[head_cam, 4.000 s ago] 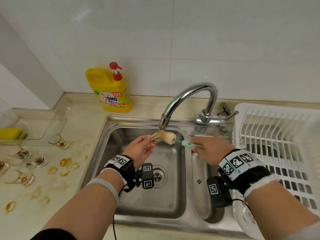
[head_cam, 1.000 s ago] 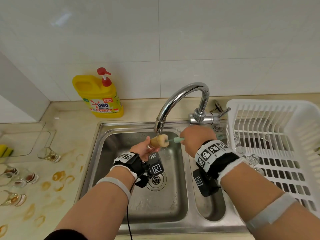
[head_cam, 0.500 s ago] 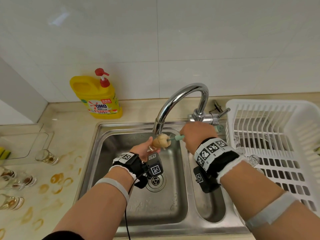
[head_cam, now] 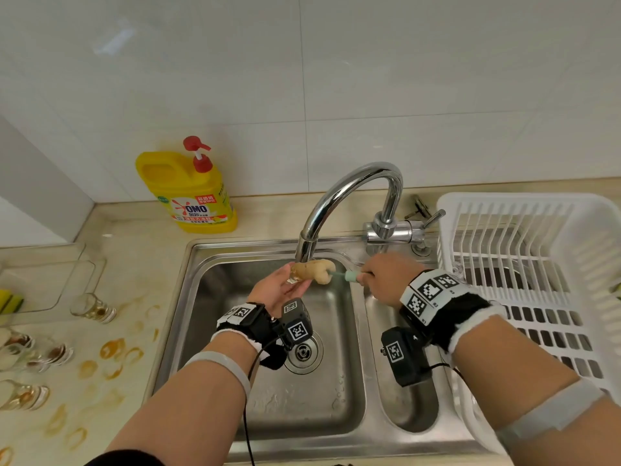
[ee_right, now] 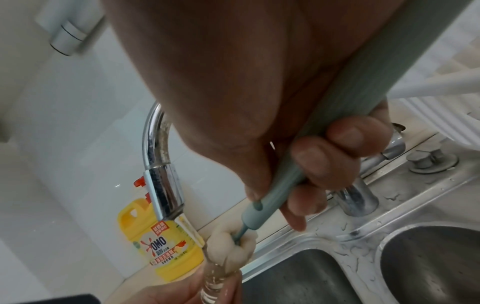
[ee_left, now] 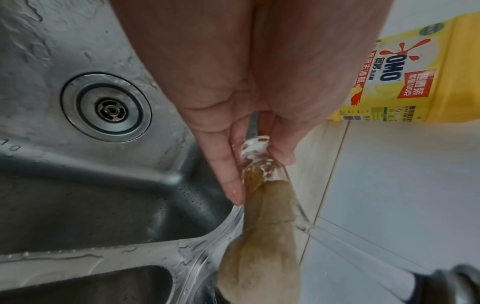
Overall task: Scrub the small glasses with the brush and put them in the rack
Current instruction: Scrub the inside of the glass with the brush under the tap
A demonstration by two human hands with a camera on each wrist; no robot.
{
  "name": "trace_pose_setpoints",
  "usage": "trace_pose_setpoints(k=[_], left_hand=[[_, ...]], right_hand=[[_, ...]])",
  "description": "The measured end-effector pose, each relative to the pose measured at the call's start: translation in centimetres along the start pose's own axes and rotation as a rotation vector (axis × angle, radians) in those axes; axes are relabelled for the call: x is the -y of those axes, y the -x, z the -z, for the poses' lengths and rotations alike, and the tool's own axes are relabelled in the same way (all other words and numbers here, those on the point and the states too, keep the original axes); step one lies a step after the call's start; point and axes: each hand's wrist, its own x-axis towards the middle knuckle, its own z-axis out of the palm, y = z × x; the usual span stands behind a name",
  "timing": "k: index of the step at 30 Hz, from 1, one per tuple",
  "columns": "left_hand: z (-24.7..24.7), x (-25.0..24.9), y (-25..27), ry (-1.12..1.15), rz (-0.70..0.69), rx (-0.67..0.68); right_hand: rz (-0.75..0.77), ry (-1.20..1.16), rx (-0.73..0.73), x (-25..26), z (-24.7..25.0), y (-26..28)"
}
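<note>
Scrubbing was under way in the head view: the left hand (head_cam: 280,290) held a small glass (head_cam: 297,273) just under the faucet (head_cam: 349,210) spout, over the left basin of the sink (head_cam: 268,408). Its fingers cradled and pinched the base of the small glass. The right hand (head_cam: 386,280), to the right of the spout, gripped the green handle of the sponge brush (head_cam: 321,270), whose tan head was pushed into the mouth of the small glass. The long axis of the small glass lay roughly level, mouth toward the right hand. Left of the faucet, several stained glasses (head_cam: 94,309) lay on the counter among brown rings, so most of the job seemed left. Right of the faucet, the white rack (head_cam: 524,264) appeared to hold a clear glass or two at its near edge, though that was hard to confirm.

From the left wrist, thumb and fingers (ee_left: 228,174) pinched the thick base, with the open end pointing away from the palm and the sponge filling it. Brown residue showed inside.

From the right wrist, curled fingers (ee_right: 337,148) wrapped the handle below the faucet spout, water falling onto the sponge head.
</note>
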Motion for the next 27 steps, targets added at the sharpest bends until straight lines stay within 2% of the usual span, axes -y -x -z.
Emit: trace_pose_setpoints(k=[5,9,13,18,24,27], left_hand=[[-0.4,0.1,-0.3,0.037,0.044,-0.001],[-0.7,0.2,0.0,-0.036,0.058,0.017],[-0.5,0.6,-0.3,-0.065,0.009,-0.037],[0.3,-0.1,-0.1,-0.095,0.020,-0.054],[0.9,-0.5,0.4,-0.079,-0.005,-0.013],[0.7,-0.6,0.5,-0.171,-0.118,-0.005]], right_hand=[[-0.003,0.113,-0.077,0.7,-0.1,0.4],[0.000,0.180,-0.132,1.7,0.5,0.4],[0.018,0.208,-0.186,2.0,0.4,0.5],[0.001,0.022,-0.203,1.0,0.3,1.2],[-0.136,-0.077,-0.191,-0.6,1.0,3.0],[-0.204,-0.161,-0.178,-0.9,0.4,4.2]])
